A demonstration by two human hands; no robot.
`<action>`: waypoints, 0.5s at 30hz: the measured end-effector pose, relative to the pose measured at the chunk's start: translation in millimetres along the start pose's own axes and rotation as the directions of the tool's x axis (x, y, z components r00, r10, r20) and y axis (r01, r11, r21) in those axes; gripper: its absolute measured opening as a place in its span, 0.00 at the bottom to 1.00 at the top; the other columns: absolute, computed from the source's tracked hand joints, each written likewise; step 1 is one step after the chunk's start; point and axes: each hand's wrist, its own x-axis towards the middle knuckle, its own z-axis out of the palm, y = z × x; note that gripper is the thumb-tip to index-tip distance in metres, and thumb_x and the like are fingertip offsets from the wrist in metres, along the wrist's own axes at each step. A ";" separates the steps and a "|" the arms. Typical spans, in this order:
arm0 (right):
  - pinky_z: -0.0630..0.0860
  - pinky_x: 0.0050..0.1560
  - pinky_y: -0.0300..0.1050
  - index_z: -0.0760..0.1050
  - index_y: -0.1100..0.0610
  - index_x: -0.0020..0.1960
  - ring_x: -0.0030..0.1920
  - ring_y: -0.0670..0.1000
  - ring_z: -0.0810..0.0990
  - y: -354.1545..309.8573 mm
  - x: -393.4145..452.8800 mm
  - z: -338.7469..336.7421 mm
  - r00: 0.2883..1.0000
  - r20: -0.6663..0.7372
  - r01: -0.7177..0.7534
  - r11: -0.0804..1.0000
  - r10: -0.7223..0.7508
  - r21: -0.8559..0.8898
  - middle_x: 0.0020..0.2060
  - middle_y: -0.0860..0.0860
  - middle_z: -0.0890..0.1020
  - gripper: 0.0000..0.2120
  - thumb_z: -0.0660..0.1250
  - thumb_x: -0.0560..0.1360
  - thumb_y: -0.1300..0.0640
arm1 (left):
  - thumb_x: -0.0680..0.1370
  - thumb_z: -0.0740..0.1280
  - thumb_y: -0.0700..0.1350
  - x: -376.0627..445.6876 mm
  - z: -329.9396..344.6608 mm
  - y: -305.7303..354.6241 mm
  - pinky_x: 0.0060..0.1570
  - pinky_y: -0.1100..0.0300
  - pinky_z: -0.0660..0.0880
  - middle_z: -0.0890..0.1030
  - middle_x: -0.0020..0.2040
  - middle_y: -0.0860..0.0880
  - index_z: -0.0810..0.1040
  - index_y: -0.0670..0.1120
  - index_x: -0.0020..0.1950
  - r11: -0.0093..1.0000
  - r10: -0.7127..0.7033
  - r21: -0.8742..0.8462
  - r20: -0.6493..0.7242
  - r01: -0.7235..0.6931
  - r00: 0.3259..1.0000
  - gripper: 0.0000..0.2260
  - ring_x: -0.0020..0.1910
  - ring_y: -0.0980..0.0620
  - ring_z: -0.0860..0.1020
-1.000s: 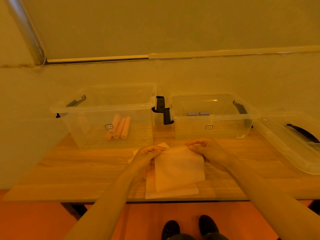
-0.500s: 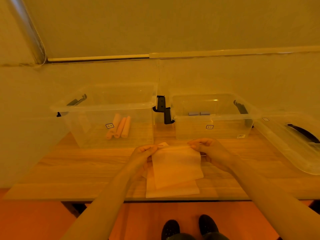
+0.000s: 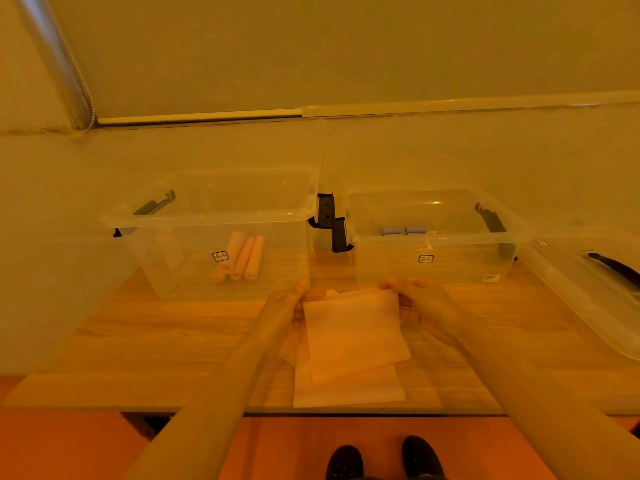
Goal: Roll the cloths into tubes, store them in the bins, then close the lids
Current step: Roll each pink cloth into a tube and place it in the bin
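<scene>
Three rolled tubes already lie in my ten-o'clock bin, two more at one o'clock, lids off, while my left hand and right hand pinch the top cloth's far corners at twelve, still unrolled.

A pale, matt, thin cloth sheet is seen on a smooth wood-grain table; two clear glossy plastic bins are shown behind.
</scene>
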 end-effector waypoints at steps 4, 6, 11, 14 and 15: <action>0.80 0.43 0.45 0.80 0.52 0.48 0.47 0.54 0.81 9.2 11.0 4.1 0.997 -0.034 0.059 0.959 -0.071 -0.277 0.50 0.53 0.82 0.05 0.68 0.75 0.60 | 0.77 0.68 0.43 3.2 -2.0 -2.1 0.50 0.56 0.78 0.82 0.51 0.46 0.83 0.50 0.45 0.981 0.106 0.163 -0.011 -0.102 0.994 0.04 0.50 0.49 0.80; 0.80 0.37 0.43 0.79 0.52 0.52 0.42 0.54 0.81 14.8 15.5 4.7 0.996 -0.020 0.075 0.950 -0.085 -0.303 0.50 0.53 0.81 0.07 0.68 0.76 0.60 | 0.76 0.68 0.41 6.6 -3.5 -4.9 0.46 0.56 0.79 0.82 0.51 0.47 0.82 0.50 0.46 0.982 0.110 0.160 -0.031 -0.104 0.993 0.05 0.49 0.49 0.80; 0.74 0.28 0.36 0.79 0.56 0.55 0.31 0.45 0.80 27.3 26.0 2.5 0.995 -0.035 0.080 0.975 -0.089 -0.205 0.45 0.54 0.82 0.09 0.68 0.75 0.60 | 0.77 0.68 0.42 16.1 -5.6 -15.7 0.35 0.64 0.77 0.81 0.47 0.52 0.81 0.50 0.51 0.973 0.130 0.196 -0.027 -0.122 0.991 0.05 0.43 0.55 0.81; 0.75 0.30 0.39 0.80 0.59 0.51 0.30 0.47 0.81 34.4 27.7 0.7 0.990 -0.014 0.137 0.965 -0.144 -0.224 0.40 0.55 0.84 0.06 0.68 0.76 0.59 | 0.77 0.68 0.44 18.8 -6.8 -24.1 0.31 0.57 0.77 0.83 0.37 0.48 0.82 0.46 0.43 0.960 0.170 0.235 -0.045 -0.155 0.984 0.05 0.34 0.51 0.81; 0.76 0.31 0.40 0.79 0.59 0.50 0.32 0.48 0.81 35.4 27.9 0.3 0.988 -0.002 0.149 0.964 -0.154 -0.219 0.40 0.55 0.84 0.06 0.67 0.76 0.59 | 0.77 0.68 0.45 19.5 -7.6 -25.3 0.34 0.53 0.79 0.83 0.36 0.46 0.82 0.45 0.42 0.960 0.173 0.233 -0.043 -0.159 0.984 0.06 0.34 0.47 0.81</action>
